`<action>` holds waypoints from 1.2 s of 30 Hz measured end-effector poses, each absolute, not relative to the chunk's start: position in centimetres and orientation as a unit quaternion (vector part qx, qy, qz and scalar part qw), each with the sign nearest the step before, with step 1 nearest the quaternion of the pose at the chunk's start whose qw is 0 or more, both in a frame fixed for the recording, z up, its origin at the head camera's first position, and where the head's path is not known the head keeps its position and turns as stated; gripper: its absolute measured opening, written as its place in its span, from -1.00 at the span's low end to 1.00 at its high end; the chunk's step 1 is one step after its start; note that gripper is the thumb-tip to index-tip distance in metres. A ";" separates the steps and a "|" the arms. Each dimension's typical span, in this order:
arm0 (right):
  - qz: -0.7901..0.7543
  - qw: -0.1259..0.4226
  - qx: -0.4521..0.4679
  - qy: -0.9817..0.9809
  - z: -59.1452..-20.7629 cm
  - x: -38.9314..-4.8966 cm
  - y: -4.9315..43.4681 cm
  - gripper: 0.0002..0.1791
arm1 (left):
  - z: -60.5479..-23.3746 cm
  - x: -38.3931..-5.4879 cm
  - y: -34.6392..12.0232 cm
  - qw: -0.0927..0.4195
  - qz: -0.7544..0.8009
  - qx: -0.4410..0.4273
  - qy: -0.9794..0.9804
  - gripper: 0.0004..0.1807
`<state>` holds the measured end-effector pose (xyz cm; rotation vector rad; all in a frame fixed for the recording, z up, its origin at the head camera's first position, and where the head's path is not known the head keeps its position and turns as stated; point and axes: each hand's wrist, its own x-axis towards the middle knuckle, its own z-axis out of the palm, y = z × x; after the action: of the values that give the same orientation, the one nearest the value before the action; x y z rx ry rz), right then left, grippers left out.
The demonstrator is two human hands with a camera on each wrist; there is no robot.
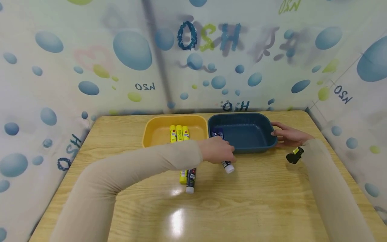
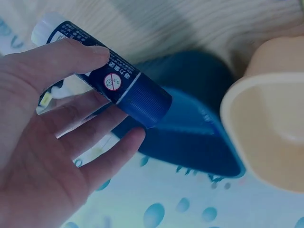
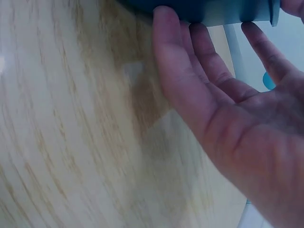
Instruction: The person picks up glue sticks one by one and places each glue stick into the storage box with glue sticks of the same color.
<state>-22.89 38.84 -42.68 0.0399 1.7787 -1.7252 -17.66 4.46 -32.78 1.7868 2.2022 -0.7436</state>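
My left hand (image 1: 217, 150) holds a dark blue glue stick (image 1: 227, 166) between thumb and fingers, over the front left corner of the blue bin (image 1: 270, 141). In the left wrist view, the glue stick (image 2: 111, 78) is tilted, its white end up and its dark ribbed cap towards the bin. At the bin's right end, my right hand (image 1: 291, 135) grips the rim. The right wrist view shows its fingertips against the outer wall. Dark blue glue sticks (image 1: 218, 131) lie inside the blue bin's left side, partly hidden by the left hand.
A yellow bin (image 1: 147, 132) adjoins the blue bin on the left, with several yellow glue sticks (image 1: 179, 132) in it. Before it on the wooden table (image 1: 242, 208) lie a yellow glue stick (image 1: 183, 177) and a dark one (image 1: 190, 181), partly under the left sleeve.
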 end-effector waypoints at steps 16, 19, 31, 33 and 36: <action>-0.624 0.357 0.023 0.695 -41.9 -23.5 39.1 -0.15 | -30.9 -19.5 5.5 0.097 -0.236 0.578 0.775 -0.50; -0.617 0.362 0.024 0.699 -41.7 -23.6 39.0 -0.11 | -30.9 -20.0 5.6 0.108 -0.232 0.564 0.785 -0.48; -0.629 0.353 0.039 0.691 -42.2 -23.4 39.2 -0.34 | -32.0 -22.4 6.9 0.129 -0.201 0.546 0.803 -0.54; -0.632 0.354 0.034 0.689 -42.2 -23.3 39.1 -0.38 | -32.3 -22.8 7.1 0.132 -0.193 0.549 0.802 -0.55; -0.631 0.354 0.029 0.690 -42.2 -23.2 39.1 -0.40 | -32.9 -23.4 7.3 0.133 -0.185 0.547 0.805 -0.54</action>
<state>-23.23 39.11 -42.24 0.0739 1.7827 -1.6311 -23.36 7.34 -32.89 1.5877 2.3363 -0.5353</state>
